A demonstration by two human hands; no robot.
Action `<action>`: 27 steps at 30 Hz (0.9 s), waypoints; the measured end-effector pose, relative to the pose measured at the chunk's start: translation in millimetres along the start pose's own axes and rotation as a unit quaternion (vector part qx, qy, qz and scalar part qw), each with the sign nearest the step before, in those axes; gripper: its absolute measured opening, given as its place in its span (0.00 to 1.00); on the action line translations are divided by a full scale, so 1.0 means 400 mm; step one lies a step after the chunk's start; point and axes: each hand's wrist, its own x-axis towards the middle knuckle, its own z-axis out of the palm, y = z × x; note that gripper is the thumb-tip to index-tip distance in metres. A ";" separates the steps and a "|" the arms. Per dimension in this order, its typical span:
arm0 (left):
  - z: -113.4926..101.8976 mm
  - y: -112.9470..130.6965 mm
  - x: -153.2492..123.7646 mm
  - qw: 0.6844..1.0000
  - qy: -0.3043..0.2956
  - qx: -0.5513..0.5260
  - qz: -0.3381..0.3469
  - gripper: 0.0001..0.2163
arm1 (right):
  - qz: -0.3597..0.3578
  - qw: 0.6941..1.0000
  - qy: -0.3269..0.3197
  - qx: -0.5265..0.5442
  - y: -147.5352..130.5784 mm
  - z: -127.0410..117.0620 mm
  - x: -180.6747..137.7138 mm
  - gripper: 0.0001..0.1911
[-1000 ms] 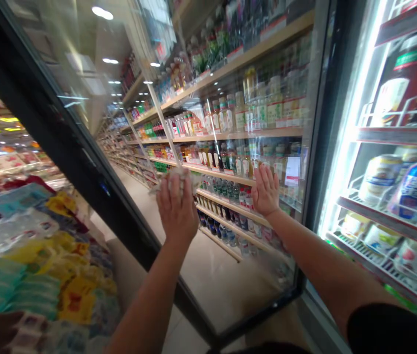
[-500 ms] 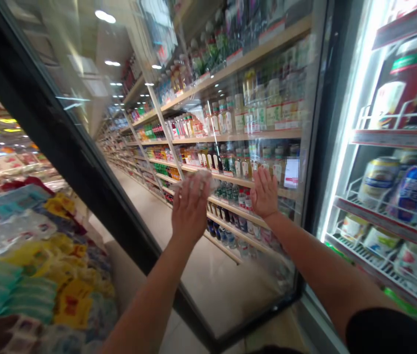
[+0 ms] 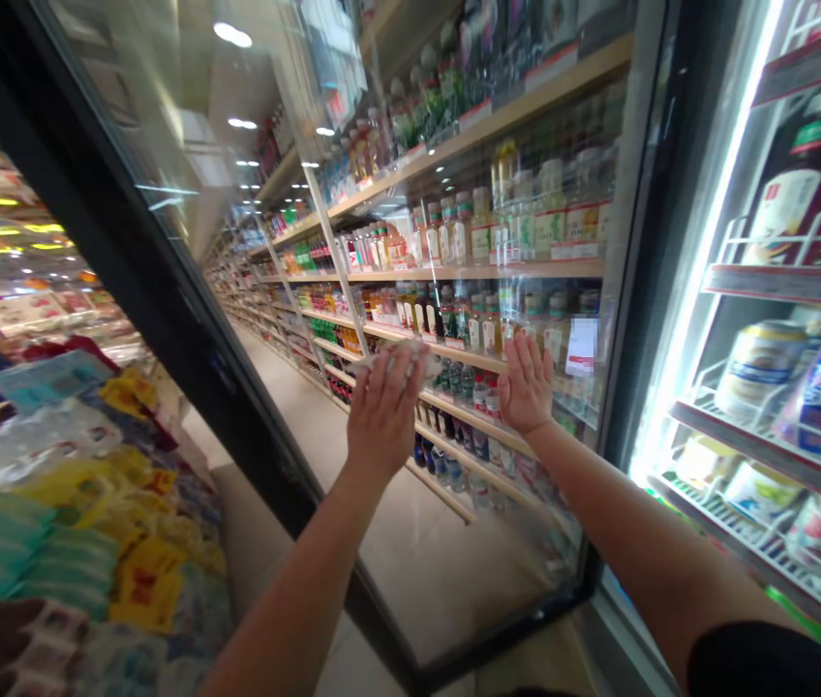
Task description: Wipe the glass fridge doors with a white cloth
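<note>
A glass door (image 3: 454, 590) with a black frame stands open in front of me. My left hand (image 3: 382, 421) presses a crumpled white cloth or tissue (image 3: 421, 360) against the pane, fingers stretched over it. Part of the cloth is hidden under the palm and fingers. To the right, my right hand (image 3: 527, 389) lies flat on the same glass with its fingers extended and holds nothing. A small white label (image 3: 582, 347), partly blurred out, is on the glass beside it.
At the right is a lit cooler with wire-fronted shelves (image 3: 780, 283) of bottles and cans. Shelves of drinks (image 3: 469, 271) show through or in the glass. Packaged goods (image 3: 76, 542) are piled at the left, beside a pale tiled floor (image 3: 280, 392).
The view has shifted slightly, so the shelves and cooler appear a little farther right. Both hands stay on the glass, the left one with the cloth under it.
</note>
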 end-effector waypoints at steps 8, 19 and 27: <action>0.015 0.026 -0.056 0.997 0.051 0.042 -0.036 0.30 | -0.016 0.999 0.030 0.007 -0.001 0.000 0.001 0.33; -0.032 -0.055 0.054 0.988 0.092 0.053 -0.111 0.29 | -0.017 0.999 0.035 0.022 0.000 -0.003 0.002 0.33; 0.049 0.077 -0.083 0.989 -0.038 -0.001 0.142 0.27 | -0.019 0.999 0.030 -0.007 0.003 -0.004 0.001 0.33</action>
